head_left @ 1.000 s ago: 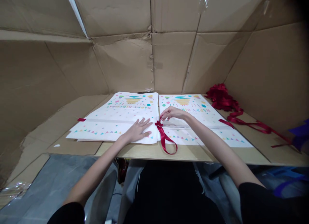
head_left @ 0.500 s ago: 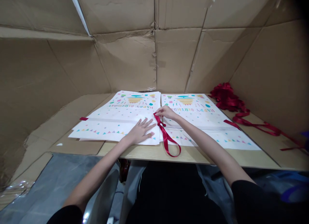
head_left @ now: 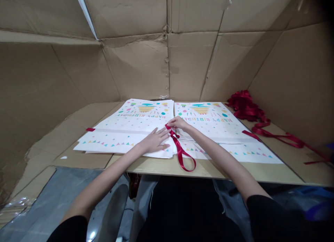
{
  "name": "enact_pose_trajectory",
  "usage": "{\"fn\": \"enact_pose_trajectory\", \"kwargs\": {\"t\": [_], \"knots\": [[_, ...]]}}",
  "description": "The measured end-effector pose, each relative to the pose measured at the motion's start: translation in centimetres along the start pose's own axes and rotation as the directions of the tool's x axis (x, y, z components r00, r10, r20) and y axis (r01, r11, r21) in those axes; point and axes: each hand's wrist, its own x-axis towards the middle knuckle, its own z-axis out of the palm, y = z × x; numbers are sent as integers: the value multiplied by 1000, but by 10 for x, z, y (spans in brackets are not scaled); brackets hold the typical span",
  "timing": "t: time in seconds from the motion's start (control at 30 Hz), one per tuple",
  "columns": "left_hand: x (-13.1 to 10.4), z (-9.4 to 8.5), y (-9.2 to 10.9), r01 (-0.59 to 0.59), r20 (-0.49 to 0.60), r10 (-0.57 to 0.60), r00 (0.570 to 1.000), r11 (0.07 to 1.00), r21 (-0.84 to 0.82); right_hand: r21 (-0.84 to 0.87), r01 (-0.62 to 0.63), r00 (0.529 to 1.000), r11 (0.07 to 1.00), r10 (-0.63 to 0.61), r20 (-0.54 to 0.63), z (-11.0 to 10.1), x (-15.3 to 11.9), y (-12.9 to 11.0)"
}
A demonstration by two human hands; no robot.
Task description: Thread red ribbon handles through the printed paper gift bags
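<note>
Two white sheets printed with "HAPPY BIRTHDAY", the left sheet (head_left: 109, 129) and the right sheet (head_left: 221, 129), lie side by side. My left hand (head_left: 155, 141) rests with fingers spread on the left sheet, its fingertips near a red ribbon (head_left: 180, 150). Between the sheets' inner edges, my right hand (head_left: 179, 123) pinches the upper end of this ribbon. The ribbon has a knot near its middle and a loop hanging toward the table's front edge. A short red ribbon end (head_left: 90, 129) sticks out at the left sheet's outer edge.
A heap of red ribbon (head_left: 245, 104) lies at the back right, with a strand trailing right. Another ribbon end (head_left: 251, 135) lies over the right sheet's edge. Cardboard walls (head_left: 141, 68) surround the wooden table (head_left: 153, 167) at the back and sides.
My left hand has shifted slightly right, its fingers closer to the ribbon's upper end. My right hand, still pinching the ribbon, has moved very slightly left and down.
</note>
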Motion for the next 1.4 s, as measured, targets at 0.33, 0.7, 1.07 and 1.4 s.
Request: {"fn": "enact_pose_trajectory", "kwargs": {"t": [0.33, 0.7, 1.07, 1.4], "knots": [[4, 1, -1, -13, 20, 14, 1000, 1000, -11, -297, 137, 975, 945, -182, -129, 16, -3, 14], [7, -3, -1, -6, 11, 7, 1000, 996, -92, -371, 221, 963, 902, -141, 231, -45, -99, 22], [14, -7, -9, 7, 73, 1, 997, 993, -122, -894, 187, 950, 407, -307, 58, 30, -86, -8], [8, 6, -12, -10, 66, 18, 998, 992, -127, -992, 97, 892, 75, -449, 53, 14, -103, -11]]}}
